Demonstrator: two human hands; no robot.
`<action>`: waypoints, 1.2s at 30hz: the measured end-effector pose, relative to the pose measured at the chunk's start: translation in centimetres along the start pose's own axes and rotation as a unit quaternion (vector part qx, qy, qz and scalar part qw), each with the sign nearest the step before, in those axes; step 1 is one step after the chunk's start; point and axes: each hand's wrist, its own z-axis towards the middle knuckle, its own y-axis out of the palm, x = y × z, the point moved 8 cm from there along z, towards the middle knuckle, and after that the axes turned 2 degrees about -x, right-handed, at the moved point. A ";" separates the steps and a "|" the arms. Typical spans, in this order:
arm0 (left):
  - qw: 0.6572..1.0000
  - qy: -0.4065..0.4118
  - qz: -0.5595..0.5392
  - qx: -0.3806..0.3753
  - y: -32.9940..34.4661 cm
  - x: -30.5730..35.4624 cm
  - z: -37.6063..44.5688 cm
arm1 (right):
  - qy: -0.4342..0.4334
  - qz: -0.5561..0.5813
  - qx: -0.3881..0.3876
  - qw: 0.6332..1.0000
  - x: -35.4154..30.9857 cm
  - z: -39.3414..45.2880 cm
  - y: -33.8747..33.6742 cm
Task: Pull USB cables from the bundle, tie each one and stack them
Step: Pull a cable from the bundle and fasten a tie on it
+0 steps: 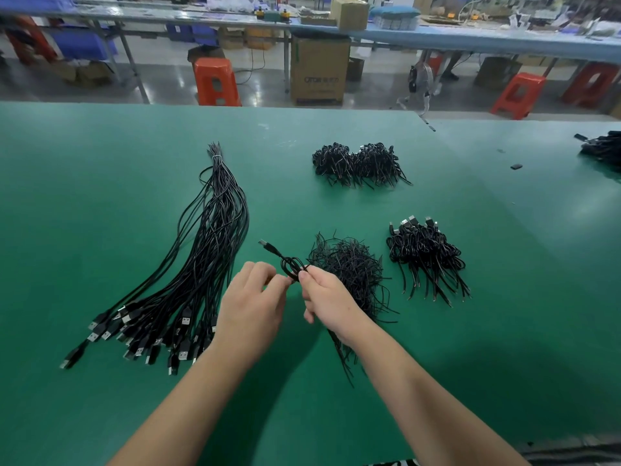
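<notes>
1. Head view, the hands: both hands met just above the green table [100, 415], close together over its near middle. The left hand [250, 302] and the right hand [327, 302] each pinched the same coiled cable [291, 266] between thumb and fingertips, so both were clamped on it. I judged that the right hand held the coil steady while the left worked a tie around it, though the tie itself was too small to see.

2. Head view, the cable in hand: it was wound into a small loop, with its USB plug [265, 245] sticking up and away to the left. Holding it off the table probably kept the loop from springing open.

3. Head view, the supply: the bundle [208, 257] of long straight cables lay to the left, bound at its far end with a pale band and fanned out so that the plugs lay nearest the person, likely so one could be picked out easily.

4. Head view, the ties: a loose heap of thin black ties [349, 267] lay just beyond the right hand, within easy reach.

5. Head view, finished work: a near stack [425, 253] of tied cables lay to the right, and a far stack [358, 164] lay beyond it, well apart from the bundle, which kept done cables separate from those still to do.

6. Judgement: much of the bundle was still left to tie.
</notes>
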 end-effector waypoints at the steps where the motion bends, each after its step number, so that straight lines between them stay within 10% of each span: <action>1: 1.000 0.024 0.007 0.009 -0.3 0.3 0.2 | 0.007 0.016 -0.010 1.000 0.0 0.0 0.0; 6: 0.990 0.133 -0.010 -0.033 -0.8 1.7 1.9 | 0.043 0.091 -0.082 0.992 -0.4 -0.5 0.6; 17: 0.907 -0.225 -0.326 -0.146 0.0 -1.1 3.6 | -0.017 0.079 -0.103 0.991 -2.1 -1.2 0.1; 33: 0.808 -0.383 -0.396 -0.209 2.1 -2.5 3.1 | -0.250 -0.411 0.023 0.876 -6.0 -3.0 -1.0; 36: 0.834 -0.370 -0.330 -0.241 2.2 -3.0 3.1 | -0.256 -0.471 0.015 0.844 -5.3 -3.0 -0.6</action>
